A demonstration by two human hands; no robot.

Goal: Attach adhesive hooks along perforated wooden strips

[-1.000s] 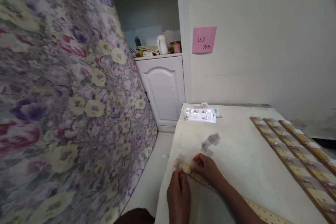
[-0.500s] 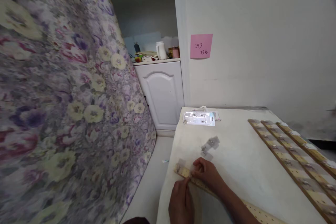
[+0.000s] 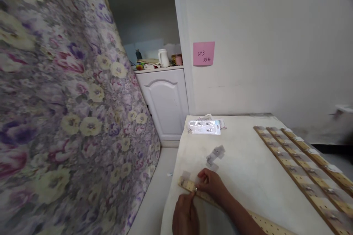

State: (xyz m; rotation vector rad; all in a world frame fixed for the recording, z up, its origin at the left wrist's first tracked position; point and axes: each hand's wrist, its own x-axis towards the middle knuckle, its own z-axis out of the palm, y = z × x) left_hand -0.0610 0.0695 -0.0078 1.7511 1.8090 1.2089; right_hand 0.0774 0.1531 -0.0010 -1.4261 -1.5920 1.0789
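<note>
A long wooden strip with rows of small holes (image 3: 190, 186) lies along the near edge of the white table (image 3: 248, 169). My right hand (image 3: 213, 184) rests on the strip near its left end, fingers curled over a small clear packet. My left hand (image 3: 185, 216) is just below the strip, fingers pinched together at a tiny metal piece on it. A few small clear packets (image 3: 215, 154) lie loose on the table just beyond my hands.
Three more wooden strips (image 3: 298, 161) loaded with clear packets lie at the table's right. A larger clear bag (image 3: 204, 126) sits at the far edge. A pink note (image 3: 203, 54) hangs on the wall. A floral cloth (image 3: 63, 110) fills the left; a white cabinet (image 3: 164, 97) stands behind.
The view has shifted slightly left and down. Both hands stay at the strip's left end, and my left fingers have closed in on the small metal piece.
</note>
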